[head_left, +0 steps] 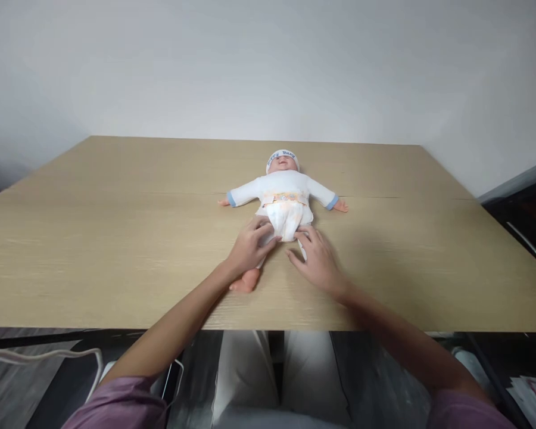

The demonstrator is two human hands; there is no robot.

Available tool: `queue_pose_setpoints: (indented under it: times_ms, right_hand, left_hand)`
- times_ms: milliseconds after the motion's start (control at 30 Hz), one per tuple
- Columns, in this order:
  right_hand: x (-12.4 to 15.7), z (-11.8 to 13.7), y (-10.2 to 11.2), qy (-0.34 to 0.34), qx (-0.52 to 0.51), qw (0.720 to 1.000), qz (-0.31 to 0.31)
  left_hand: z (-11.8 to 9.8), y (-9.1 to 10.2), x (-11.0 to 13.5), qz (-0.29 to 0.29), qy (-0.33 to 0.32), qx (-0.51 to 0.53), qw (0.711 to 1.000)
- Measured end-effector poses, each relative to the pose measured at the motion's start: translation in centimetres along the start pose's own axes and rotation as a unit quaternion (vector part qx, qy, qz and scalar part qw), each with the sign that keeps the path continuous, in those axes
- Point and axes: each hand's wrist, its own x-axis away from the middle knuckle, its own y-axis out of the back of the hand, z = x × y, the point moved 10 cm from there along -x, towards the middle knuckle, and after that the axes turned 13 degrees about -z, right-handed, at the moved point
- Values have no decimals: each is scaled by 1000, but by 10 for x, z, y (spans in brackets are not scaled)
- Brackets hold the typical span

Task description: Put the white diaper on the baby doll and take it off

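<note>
A baby doll (284,181) lies on its back on the table, arms spread, in a white top with blue cuffs and a white cap with lettering. Around its hips is a white diaper (284,218) with a coloured waistband. My left hand (251,245) is closed at the diaper's left leg edge, its fingers bent over the edge and the thumb near the crotch. At the opposite leg edge, my right hand (318,257) touches the diaper with its fingertips, thumb held apart. One bare doll foot (246,280) shows below my left wrist; my right hand hides the other.
The light wooden table (138,238) reaches back to a pale wall (259,65). A black object (527,208) stands at the right edge. Below the front edge are a white cable (49,354) at left and papers (529,396) at right.
</note>
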Motion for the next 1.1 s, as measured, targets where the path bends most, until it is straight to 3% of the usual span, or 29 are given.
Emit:
queue_pose_setpoints:
  times_ms: [367,600,767,967,1100]
  right_hand:
    - [-5,-9,-7,-65,-56,996,-5]
    - [-9,-25,-6,-123,-91,988,-23]
    - [-8,-43,-7,-192,-154,968,-58]
    - [-12,-61,11,-235,-169,952,-101]
    - [-18,-59,17,-230,-155,958,-77]
  left_hand:
    - [-3,-3,-2,9,9,4,1000]
    - [15,-10,-4,53,80,37,995]
    - [38,-5,-4,9,172,99,980]
    - [61,-16,8,-54,312,265,911]
    - [68,-10,16,-93,340,231,907]
